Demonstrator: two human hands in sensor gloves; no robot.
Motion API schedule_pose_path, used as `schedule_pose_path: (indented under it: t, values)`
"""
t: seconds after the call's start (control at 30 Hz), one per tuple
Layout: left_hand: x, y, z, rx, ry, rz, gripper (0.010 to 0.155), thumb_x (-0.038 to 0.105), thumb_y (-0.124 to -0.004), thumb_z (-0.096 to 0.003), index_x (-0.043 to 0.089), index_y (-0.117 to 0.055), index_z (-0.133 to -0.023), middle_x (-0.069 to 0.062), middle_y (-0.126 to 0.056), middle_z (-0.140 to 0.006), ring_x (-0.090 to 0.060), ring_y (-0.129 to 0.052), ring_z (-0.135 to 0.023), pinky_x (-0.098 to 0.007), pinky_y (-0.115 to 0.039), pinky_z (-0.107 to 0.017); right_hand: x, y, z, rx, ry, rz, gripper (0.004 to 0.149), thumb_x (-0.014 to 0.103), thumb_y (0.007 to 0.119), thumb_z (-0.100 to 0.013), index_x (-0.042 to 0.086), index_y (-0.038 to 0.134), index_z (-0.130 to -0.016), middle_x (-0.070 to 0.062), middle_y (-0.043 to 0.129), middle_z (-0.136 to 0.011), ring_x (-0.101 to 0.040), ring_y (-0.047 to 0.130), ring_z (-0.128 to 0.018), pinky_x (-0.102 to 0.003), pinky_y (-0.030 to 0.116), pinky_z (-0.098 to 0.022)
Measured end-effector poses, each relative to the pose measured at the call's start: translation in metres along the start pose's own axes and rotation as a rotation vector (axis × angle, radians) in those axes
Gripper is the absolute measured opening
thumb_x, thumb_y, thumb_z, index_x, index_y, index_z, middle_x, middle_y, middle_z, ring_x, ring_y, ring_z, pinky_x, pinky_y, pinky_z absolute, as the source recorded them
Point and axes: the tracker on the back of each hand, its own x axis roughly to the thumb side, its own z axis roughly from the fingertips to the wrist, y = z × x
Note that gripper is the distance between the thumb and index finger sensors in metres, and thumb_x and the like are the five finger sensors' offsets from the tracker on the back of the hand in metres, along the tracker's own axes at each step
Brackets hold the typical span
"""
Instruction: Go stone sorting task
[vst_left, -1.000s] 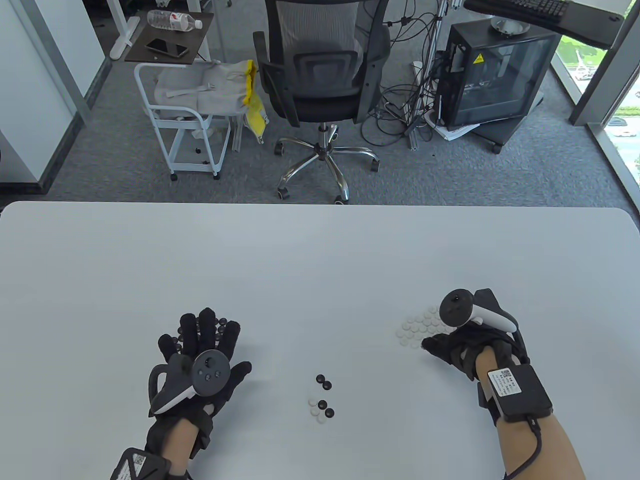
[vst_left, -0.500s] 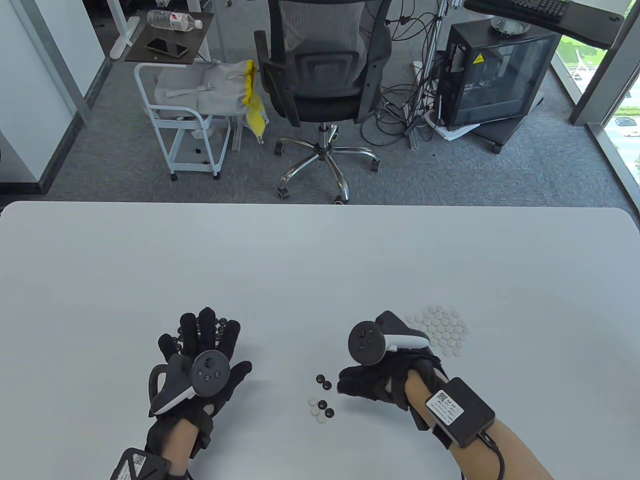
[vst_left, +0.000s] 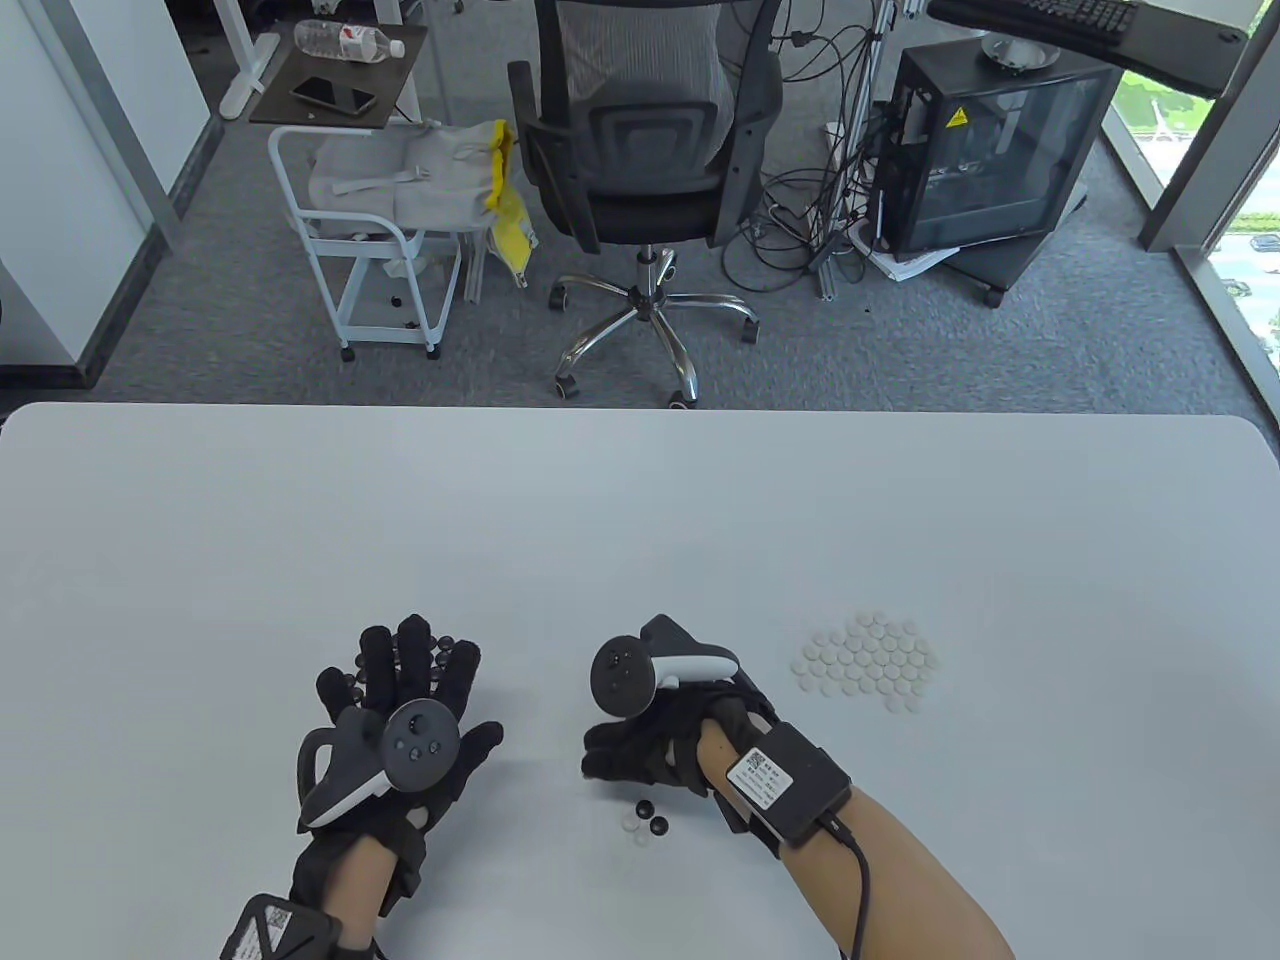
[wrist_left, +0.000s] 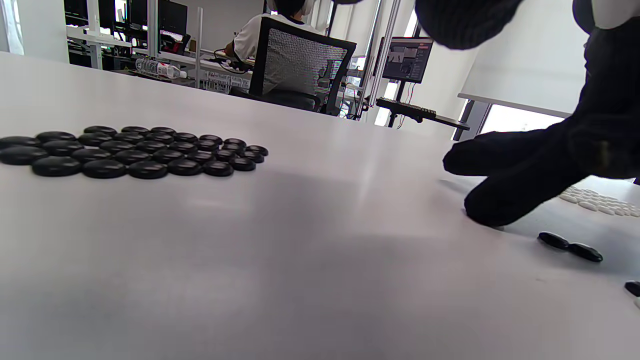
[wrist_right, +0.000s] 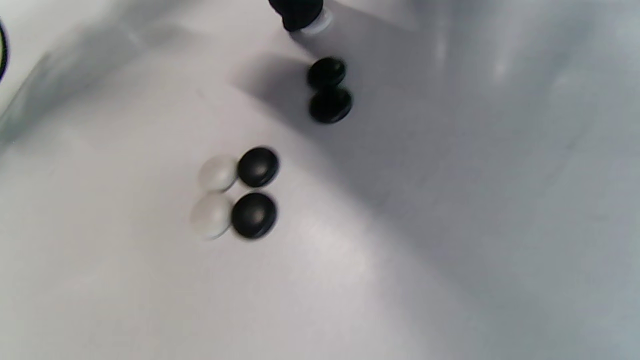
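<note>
On the right hand (vst_left: 650, 745), fingertip pressing a white stone (wrist_right: 316, 25), wrist label unreadable.

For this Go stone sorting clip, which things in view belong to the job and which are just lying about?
Part of the job:
sorted black stones
sorted white stones
unsorted mixed stones
right hand, over the mixed stones
left hand, flat beside the black stones
table

Just lying about:
office chair
white cart
water bottle
computer case
</note>
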Motion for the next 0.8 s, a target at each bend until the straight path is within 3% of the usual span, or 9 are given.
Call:
schedule_pose_path:
  t: [0.23,0.47,0.8]
  values:
    - [-0.001,0.001,0.0,0.0,0.005,0.007,0.08,0.056,-0.056,-0.0601,0.018,-0.022,-0.122,-0.028,0.012,-0.115,-0.055,0.017,-0.096,-0.082,0.002,-0.05,-0.08,-0.034,0.016,-0.065,0.302,-0.118,0.073,0.05,0.049,-0.058,0.007,0.057,-0.116,-0.042,0.003,-0.111,-0.067,-0.009,-0.09,-0.091,0.008,-0.055]
    - [-0.001,0.001,-0.001,-0.001,0.004,0.008,0.08,0.056,-0.055,-0.0602,0.018,-0.022,-0.122,-0.028,0.012,-0.115,-0.055,0.017,-0.096,-0.082,0.003,-0.049,-0.147,-0.03,0.05,-0.177,0.474,-0.274,0.073,0.05,0.048,-0.059,0.006,0.057,-0.115,-0.044,0.004,-0.111,-0.069,-0.007,-0.089,-0.091,0.009,-0.054]
    - [0.0,0.001,-0.001,-0.011,0.005,-0.003,0.08,0.056,-0.055,-0.0601,0.018,-0.022,-0.122,-0.028,0.012,-0.115,-0.055,0.017,-0.096,-0.082,0.002,-0.05,-0.163,-0.025,0.065,-0.194,0.504,-0.296,0.073,0.051,0.048,-0.059,0.004,0.058,-0.115,-0.044,0.007,-0.111,-0.069,-0.006,-0.09,-0.092,0.011,-0.054]
